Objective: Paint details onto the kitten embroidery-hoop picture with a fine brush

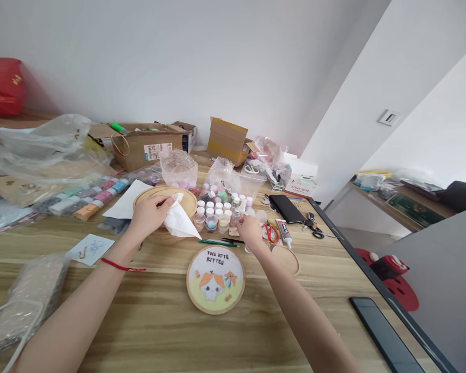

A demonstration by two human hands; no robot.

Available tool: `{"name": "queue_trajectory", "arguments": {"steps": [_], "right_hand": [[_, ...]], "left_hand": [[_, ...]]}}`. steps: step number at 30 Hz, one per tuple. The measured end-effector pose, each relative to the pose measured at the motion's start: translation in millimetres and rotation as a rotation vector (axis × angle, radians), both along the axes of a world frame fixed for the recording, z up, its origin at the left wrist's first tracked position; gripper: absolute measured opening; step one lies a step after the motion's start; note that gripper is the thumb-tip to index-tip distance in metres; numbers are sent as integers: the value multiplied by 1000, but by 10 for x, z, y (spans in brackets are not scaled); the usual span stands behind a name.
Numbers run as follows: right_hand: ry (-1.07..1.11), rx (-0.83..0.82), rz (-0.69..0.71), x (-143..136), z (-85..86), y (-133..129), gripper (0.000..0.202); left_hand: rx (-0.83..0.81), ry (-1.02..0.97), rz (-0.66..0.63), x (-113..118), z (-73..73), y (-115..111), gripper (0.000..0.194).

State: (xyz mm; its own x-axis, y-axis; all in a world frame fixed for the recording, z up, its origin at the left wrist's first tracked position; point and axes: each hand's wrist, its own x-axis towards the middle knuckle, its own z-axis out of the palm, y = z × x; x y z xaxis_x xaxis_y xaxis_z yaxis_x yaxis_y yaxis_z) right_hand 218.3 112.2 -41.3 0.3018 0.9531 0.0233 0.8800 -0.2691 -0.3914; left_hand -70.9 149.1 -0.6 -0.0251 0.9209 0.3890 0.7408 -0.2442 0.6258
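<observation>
The left hand (150, 213) has its thumb and fingers closed in a pinch on a tissue (181, 221), which hangs loose over the round board (150, 192); the light grip probably keeps it spread and uncrumpled. The right hand (250, 229) reaches to the right edge of the jars (218, 212), fingers drawn narrow; whether it holds one I cannot tell (the hand's own back hides the fingertips).

The painted hoop (216, 290) lies flat on the surface (151, 331) between the forearms, its lettering upright to the wearer, likely so that it can be seen and reached easily. The jars are bunched just beyond it, presumably to be within reach of both hands.

Counted: one tissue, one painted hoop, one glue tube (284, 232), and one phone (384, 334) at the lower right. Three open pots (211, 224) form the front row; the white-capped jars behind are more than ten, too crowded for an exact number. Two large cardboard boxes (151, 150) stand near the wall.
</observation>
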Motion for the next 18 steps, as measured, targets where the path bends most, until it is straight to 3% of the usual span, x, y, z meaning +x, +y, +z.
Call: {"name": "queue_trajectory", "arguments": {"steps": [5, 11, 15, 18], "right_hand": [[-3, 2, 9, 48, 74, -39, 15], [-15, 29, -49, 375, 249, -10, 21], [14, 37, -44, 433, 198, 50, 36], [59, 49, -30, 368, 102, 86, 35]], "left_hand": [[21, -11, -18, -17, -29, 11, 43], [14, -5, -31, -24, -50, 7, 44], [1, -3, -37, -17, -30, -7, 45], [1, -10, -36, -9, -8, -25, 45]]}}
